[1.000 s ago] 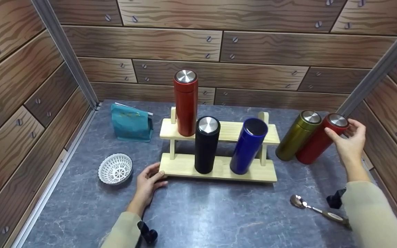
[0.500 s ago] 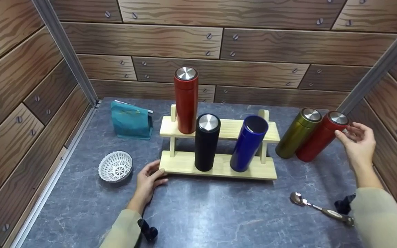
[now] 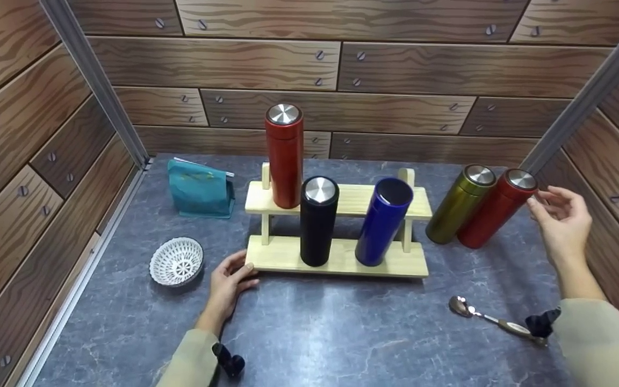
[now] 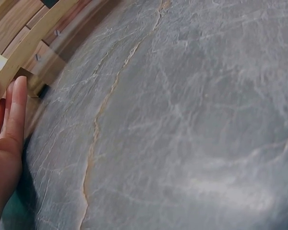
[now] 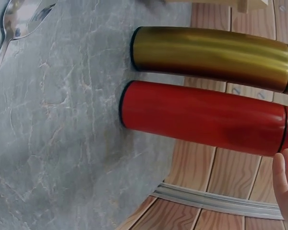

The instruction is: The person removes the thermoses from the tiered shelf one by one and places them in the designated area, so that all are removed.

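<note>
My left hand (image 3: 225, 285) grips the lower left corner of a two-tier wooden rack (image 3: 277, 255), thumb on top and fingers at its edge. The left wrist view shows those fingers (image 4: 17, 112) against the light wood. On the rack's upper tier stands a red thermos (image 3: 285, 161); a black thermos (image 3: 317, 231) and a blue thermos (image 3: 382, 228) stand on the lower tier. Right of the rack, an olive-green thermos (image 3: 457, 209) and a second red thermos (image 3: 495, 215) stand side by side on the table. Beside that red one's lid, my right hand (image 3: 564, 226) holds nothing, its fingers loosely bent.
A teal pouch (image 3: 199, 189) stands at the back left, with a white woven bowl (image 3: 177, 262) in front of it. At the front right lies a metal spoon (image 3: 495, 321), partly under the right wrist's camera. Wood-patterned walls (image 3: 395, 70) enclose the table (image 3: 342, 333).
My right hand has let go of the red thermos on the table and drawn back to the right. The left hand stays on the rack. The view has shifted slightly.
</note>
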Demonstrator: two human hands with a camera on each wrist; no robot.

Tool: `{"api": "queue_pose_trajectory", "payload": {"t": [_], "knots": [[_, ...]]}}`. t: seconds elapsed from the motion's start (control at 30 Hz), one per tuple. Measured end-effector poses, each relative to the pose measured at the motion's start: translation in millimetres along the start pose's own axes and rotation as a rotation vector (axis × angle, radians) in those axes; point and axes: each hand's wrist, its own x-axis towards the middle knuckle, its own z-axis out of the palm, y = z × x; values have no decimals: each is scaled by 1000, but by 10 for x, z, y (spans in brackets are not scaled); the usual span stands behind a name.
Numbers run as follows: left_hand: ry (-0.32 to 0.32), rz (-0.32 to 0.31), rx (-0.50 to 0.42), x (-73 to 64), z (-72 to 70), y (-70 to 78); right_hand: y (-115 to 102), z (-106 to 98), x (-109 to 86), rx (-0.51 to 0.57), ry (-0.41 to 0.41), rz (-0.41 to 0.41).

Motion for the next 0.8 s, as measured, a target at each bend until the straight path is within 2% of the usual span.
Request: {"api": "queue_pose_trajectory", "payload": {"t": [0.23,0.53,0.73,0.8], "knots": [[-9,15,25,-8,-1,-1,-144,96,-50,84,-65,-27],[25,-1,33,-6,59,40,-368,268,-105,162,-162,-35],[32,13,26,2,59,38,-483,415,-165,263,-278,-58],[28,19,26,6,55,27,-522,476,-184,266,-300,-71]]}}
